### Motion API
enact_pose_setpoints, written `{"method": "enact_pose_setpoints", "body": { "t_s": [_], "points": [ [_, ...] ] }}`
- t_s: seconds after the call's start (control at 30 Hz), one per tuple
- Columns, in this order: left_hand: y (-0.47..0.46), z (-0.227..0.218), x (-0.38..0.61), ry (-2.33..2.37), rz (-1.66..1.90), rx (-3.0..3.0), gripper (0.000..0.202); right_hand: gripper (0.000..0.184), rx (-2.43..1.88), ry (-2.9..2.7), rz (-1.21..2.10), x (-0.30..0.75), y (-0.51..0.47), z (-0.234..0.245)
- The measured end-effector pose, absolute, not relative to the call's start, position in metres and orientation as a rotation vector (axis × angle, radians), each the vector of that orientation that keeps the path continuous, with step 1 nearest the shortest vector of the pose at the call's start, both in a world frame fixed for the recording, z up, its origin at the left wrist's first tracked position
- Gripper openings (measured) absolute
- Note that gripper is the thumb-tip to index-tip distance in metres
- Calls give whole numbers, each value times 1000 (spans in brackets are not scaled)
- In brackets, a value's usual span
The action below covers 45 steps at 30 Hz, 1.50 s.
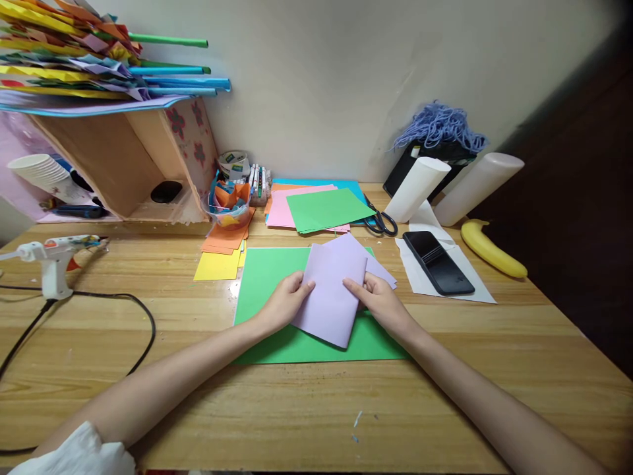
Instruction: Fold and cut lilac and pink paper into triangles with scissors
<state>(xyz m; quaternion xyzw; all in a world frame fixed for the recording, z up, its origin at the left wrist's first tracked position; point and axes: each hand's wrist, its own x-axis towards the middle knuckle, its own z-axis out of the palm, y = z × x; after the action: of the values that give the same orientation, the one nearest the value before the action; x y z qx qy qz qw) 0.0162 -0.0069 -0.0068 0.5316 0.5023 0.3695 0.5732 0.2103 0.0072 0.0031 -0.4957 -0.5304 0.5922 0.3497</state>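
Note:
A lilac sheet of paper lies folded over on a large green sheet in the middle of the wooden table. My left hand pinches the left edge of the lilac paper, thumb on top. My right hand grips its right edge, index finger pressed on the upper flap. A second lilac flap sticks out to the right behind my right hand.
A glue gun with a black cord lies at the left. Orange and yellow papers, a stack of coloured sheets, scissors, a black phone on white paper, a banana and two white rolls stand behind.

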Motion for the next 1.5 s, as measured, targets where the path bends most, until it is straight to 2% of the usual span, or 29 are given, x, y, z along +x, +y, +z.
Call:
{"method": "enact_pose_setpoints", "body": {
  "t_s": [1.03,1.5],
  "points": [
    [-9,-10,14,1371,895,1765,20,39,-1283,-1388,1662,217,16,7],
    [-7,-8,12,1305,887,1728,21,37,-1304,-1352,1510,228,22,12]
  ]
}}
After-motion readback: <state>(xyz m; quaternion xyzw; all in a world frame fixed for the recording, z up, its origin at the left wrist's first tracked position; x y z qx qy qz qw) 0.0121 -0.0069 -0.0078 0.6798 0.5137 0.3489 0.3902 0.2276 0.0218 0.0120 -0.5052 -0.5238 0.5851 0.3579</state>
